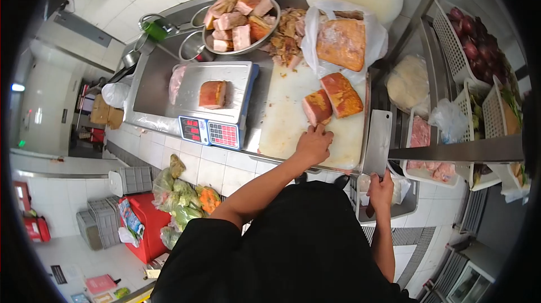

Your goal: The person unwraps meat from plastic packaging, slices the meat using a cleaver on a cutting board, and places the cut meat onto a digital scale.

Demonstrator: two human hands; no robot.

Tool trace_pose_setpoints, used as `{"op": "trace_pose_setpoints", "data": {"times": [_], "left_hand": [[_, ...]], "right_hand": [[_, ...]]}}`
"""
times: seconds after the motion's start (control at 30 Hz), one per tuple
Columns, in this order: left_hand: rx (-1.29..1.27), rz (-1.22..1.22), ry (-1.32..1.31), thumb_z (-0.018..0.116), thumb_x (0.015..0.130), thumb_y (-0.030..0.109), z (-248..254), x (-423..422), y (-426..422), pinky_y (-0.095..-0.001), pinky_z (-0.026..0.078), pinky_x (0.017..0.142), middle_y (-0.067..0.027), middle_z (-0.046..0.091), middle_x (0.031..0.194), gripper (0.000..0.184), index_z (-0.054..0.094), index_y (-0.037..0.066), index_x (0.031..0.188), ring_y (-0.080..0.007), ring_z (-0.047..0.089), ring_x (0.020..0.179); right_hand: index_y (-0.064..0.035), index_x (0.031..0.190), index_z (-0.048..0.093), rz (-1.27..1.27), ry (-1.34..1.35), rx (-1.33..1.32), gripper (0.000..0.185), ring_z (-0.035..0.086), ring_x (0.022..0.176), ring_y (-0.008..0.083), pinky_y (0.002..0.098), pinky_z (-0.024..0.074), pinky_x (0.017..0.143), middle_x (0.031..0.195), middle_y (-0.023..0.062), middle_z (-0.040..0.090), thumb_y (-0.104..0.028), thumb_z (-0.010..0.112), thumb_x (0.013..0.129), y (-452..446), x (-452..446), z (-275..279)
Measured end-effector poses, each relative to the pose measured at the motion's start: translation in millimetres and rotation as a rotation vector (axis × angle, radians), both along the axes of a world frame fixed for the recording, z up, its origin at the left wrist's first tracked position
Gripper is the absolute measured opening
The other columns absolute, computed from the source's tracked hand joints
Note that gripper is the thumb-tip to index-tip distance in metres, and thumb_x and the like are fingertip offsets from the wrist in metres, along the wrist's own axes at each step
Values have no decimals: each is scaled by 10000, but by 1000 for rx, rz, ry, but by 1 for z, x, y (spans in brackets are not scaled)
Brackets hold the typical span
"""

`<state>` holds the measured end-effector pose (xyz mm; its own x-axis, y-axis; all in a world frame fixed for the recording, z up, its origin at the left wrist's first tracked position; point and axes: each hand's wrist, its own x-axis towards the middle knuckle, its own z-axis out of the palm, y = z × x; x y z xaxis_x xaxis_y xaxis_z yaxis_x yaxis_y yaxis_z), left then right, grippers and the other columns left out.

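Note:
My right hand (380, 190) is wrapped around the handle of a cleaver (377, 141). The cleaver's broad blade points away from me, beside the right edge of the white cutting board (282, 131). Low over the board is my left hand (314, 145), fingers loosely spread and slightly bent. Its fingertips are at the near end of a browned block of pork (317, 107); whether they press on it I cannot tell. A larger pork block (342, 96) lies against that one. On the digital scale's tray (197, 92) sits another pork block (212, 94).
A metal bowl (274, 10) heaped with pork chunks stands behind the scale. Shredded meat (287, 32) lies beside it, near a big pork slab (341, 44) on a plastic bag. Baskets of onions (473, 38) and a metal rail (456, 151) are at right.

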<state>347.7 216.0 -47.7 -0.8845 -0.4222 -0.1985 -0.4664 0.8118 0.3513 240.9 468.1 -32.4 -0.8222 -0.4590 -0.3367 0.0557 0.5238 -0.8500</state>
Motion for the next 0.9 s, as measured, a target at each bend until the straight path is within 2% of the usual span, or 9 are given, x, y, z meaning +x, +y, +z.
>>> {"op": "trace_pose_setpoints", "data": {"times": [0.27,0.4,0.47,0.53,0.6,0.67,0.7,0.77,0.9], "left_hand": [[99,194,255,651,819,146,-25,32,-13,-475,537,810,-149,635,1027,203,631,91,1013,-363,654,906],[232,377,210,614,862,161,-38,50,-58,-497,521,853,-197,675,1063,244,626,31,1068,-410,637,1001],[347,616,183,634,885,196,-44,50,-96,-472,520,886,-230,682,1143,374,614,13,1210,-402,635,1091],[408,692,662,676,890,236,4,40,-110,-431,513,942,-257,640,1259,551,543,6,1372,-382,632,1149],[364,670,830,734,854,270,61,35,-129,-418,483,1006,-265,618,1300,709,470,-14,1449,-376,621,1175],[-44,676,696,762,845,290,103,57,-160,-388,461,1030,-243,617,1308,796,412,-37,1481,-316,600,1207],[-284,697,578,753,824,364,109,73,-187,-452,461,1037,-246,599,1326,778,468,-32,1430,-411,591,1199],[-448,881,303,749,798,451,114,107,-221,-470,473,1014,-265,606,1295,840,456,-33,1418,-419,587,1199],[-121,885,70,751,710,511,79,154,-268,-461,518,923,-292,681,1132,871,489,-69,1305,-413,663,1082]], "right_hand": [[39,1098,564,38,-10,61,276,579,452,176,342,470,434,606,101,592,-205,580,971,2,1,-1],[43,1133,565,36,-25,64,298,589,460,173,344,471,444,617,106,606,-206,580,971,2,1,1],[45,1119,566,44,-21,47,291,593,463,178,347,473,450,619,109,610,-204,580,968,2,2,-2],[47,1104,567,50,-16,33,284,597,466,183,351,476,456,622,112,613,-201,580,966,1,2,-5],[40,1074,569,88,-7,84,259,605,471,196,357,481,464,628,118,621,-193,579,961,1,2,-6],[36,1062,570,95,2,89,249,607,471,199,359,481,465,629,119,622,-192,580,960,-3,3,4],[31,1049,571,100,6,95,240,608,471,203,360,482,467,630,121,623,-191,580,958,-3,4,8],[26,1053,573,93,9,78,236,606,470,200,356,481,468,625,118,621,-190,582,957,0,4,6],[7,1061,588,111,-21,31,220,598,465,192,349,472,474,608,110,617,-184,588,952,2,3,-2]]}}
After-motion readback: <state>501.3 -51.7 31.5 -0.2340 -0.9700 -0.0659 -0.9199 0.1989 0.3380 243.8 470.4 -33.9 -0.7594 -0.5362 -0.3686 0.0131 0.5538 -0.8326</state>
